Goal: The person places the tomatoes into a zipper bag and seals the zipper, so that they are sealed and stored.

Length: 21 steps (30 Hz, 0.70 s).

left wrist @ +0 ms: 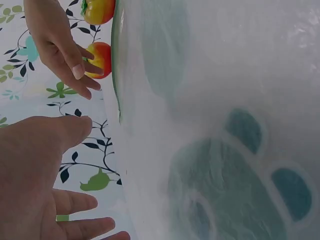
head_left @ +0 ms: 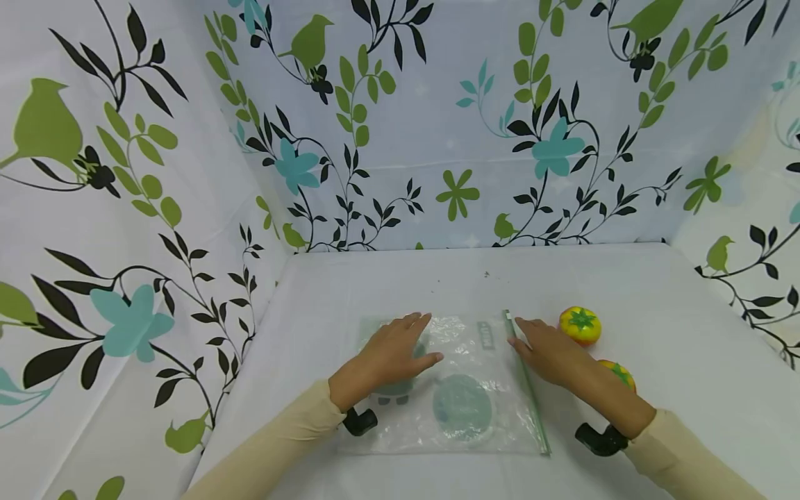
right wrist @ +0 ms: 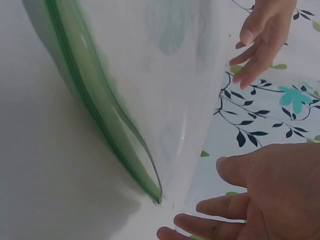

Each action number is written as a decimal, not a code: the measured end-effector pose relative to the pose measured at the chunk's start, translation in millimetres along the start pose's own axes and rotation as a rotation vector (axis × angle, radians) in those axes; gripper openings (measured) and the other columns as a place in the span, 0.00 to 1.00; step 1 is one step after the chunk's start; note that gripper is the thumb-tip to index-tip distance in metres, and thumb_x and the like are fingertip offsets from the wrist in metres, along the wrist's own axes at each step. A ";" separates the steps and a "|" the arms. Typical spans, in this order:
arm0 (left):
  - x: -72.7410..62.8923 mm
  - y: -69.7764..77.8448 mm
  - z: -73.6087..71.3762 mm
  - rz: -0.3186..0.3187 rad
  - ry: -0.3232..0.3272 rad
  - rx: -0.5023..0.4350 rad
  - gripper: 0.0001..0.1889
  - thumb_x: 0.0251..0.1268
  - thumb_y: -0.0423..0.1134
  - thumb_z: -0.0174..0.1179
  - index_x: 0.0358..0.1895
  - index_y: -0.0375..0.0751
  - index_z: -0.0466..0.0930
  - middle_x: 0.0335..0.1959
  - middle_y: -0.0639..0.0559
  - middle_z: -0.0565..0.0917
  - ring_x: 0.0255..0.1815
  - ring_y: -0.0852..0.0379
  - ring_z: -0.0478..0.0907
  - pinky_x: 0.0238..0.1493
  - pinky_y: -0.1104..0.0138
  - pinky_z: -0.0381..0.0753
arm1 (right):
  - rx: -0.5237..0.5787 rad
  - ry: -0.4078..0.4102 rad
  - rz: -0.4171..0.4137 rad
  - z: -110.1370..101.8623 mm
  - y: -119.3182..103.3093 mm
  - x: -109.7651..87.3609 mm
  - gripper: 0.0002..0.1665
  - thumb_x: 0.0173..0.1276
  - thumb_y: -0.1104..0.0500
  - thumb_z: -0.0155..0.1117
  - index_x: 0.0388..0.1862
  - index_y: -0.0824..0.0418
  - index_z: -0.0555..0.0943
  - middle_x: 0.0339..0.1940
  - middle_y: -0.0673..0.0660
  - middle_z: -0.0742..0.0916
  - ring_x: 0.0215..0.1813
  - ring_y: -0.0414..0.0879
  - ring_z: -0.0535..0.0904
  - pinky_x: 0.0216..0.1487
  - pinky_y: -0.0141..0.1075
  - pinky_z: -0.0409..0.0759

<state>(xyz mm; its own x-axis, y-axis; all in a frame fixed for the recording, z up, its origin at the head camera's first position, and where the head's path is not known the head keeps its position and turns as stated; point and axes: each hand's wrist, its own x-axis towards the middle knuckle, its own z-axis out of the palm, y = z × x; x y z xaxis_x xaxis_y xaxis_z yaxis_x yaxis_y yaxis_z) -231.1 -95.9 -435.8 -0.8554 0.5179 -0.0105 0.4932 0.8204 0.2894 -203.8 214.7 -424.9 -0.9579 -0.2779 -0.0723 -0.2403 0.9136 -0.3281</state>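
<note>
A clear zip bag (head_left: 462, 410) with pale green printed shapes lies flat on the white table. Its green zip edge (head_left: 531, 396) runs down the right side. In the right wrist view, the two strips of this green edge (right wrist: 102, 117) part slightly before meeting at a corner. My left hand (head_left: 390, 357) hovers over the bag's upper left part, fingers extended and thumb apart. Beside the far end of the zip edge is my right hand (head_left: 553, 353), its fingers loosely extended; nothing shows in its grasp. Whether its fingertips touch the bag cannot be told.
Just beyond the right hand sits a red-and-yellow tomato-like piece (head_left: 580, 326) with a green star top. A second such piece (head_left: 619, 373) is partly hidden behind the right forearm. Patterned cloth (head_left: 400, 160) with leaves and birds encloses the table's back and sides.
</note>
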 end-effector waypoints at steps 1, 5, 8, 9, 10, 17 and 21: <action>1.3 2.3 0.8 0.006 -0.002 0.006 0.43 0.76 0.65 0.57 0.84 0.45 0.59 0.82 0.42 0.65 0.80 0.38 0.66 0.76 0.43 0.67 | -0.002 -0.001 -0.002 -0.2 0.7 -1.0 0.36 0.84 0.49 0.57 0.77 0.73 0.68 0.71 0.75 0.78 0.72 0.72 0.74 0.67 0.63 0.75; 5.8 12.2 3.8 0.031 -0.021 0.032 0.40 0.78 0.62 0.57 0.83 0.45 0.61 0.80 0.42 0.68 0.79 0.41 0.68 0.76 0.45 0.68 | 0.000 -0.006 -0.014 -0.4 4.1 -4.6 0.31 0.83 0.52 0.58 0.74 0.73 0.73 0.67 0.74 0.81 0.69 0.70 0.77 0.66 0.61 0.77; 7.4 20.5 4.1 0.056 -0.040 0.058 0.38 0.79 0.60 0.58 0.82 0.44 0.64 0.78 0.43 0.71 0.78 0.43 0.70 0.74 0.47 0.71 | -0.007 -0.002 -0.032 0.9 7.6 -6.2 0.27 0.80 0.57 0.62 0.71 0.72 0.76 0.63 0.72 0.83 0.65 0.68 0.80 0.64 0.59 0.80; 8.0 22.9 4.3 0.064 -0.047 0.065 0.37 0.79 0.59 0.58 0.81 0.44 0.65 0.78 0.44 0.72 0.77 0.44 0.71 0.74 0.48 0.72 | -0.009 0.002 -0.041 1.4 8.5 -6.9 0.26 0.79 0.58 0.63 0.70 0.72 0.77 0.62 0.71 0.84 0.64 0.67 0.81 0.63 0.58 0.80; 8.7 25.0 4.6 0.072 -0.055 0.071 0.36 0.79 0.59 0.58 0.81 0.44 0.66 0.77 0.44 0.73 0.77 0.44 0.71 0.73 0.49 0.72 | -0.017 0.005 -0.052 1.8 9.6 -7.1 0.25 0.78 0.59 0.64 0.68 0.72 0.79 0.60 0.71 0.85 0.62 0.66 0.82 0.62 0.57 0.81; 15.7 35.6 9.7 0.101 -0.104 0.085 0.32 0.80 0.56 0.58 0.78 0.44 0.70 0.75 0.46 0.76 0.75 0.46 0.74 0.71 0.52 0.76 | -0.053 -0.010 -0.075 5.8 14.7 -8.6 0.22 0.73 0.63 0.70 0.63 0.69 0.84 0.57 0.68 0.87 0.59 0.63 0.84 0.59 0.54 0.84; 20.9 39.4 14.2 0.115 -0.140 0.092 0.31 0.80 0.56 0.58 0.77 0.45 0.72 0.74 0.47 0.76 0.74 0.48 0.75 0.69 0.54 0.77 | -0.059 -0.032 -0.055 7.7 15.4 -8.3 0.22 0.72 0.63 0.71 0.63 0.68 0.84 0.59 0.68 0.86 0.60 0.64 0.84 0.58 0.54 0.84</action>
<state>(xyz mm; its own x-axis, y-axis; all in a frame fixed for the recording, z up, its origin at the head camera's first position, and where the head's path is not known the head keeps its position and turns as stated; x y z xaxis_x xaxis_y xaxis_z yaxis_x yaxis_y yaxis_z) -227.3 -49.3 -438.2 -0.7653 0.6328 -0.1176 0.6041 0.7693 0.2081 -198.4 228.8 -436.6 -0.9377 -0.3368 -0.0858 -0.3024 0.9123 -0.2761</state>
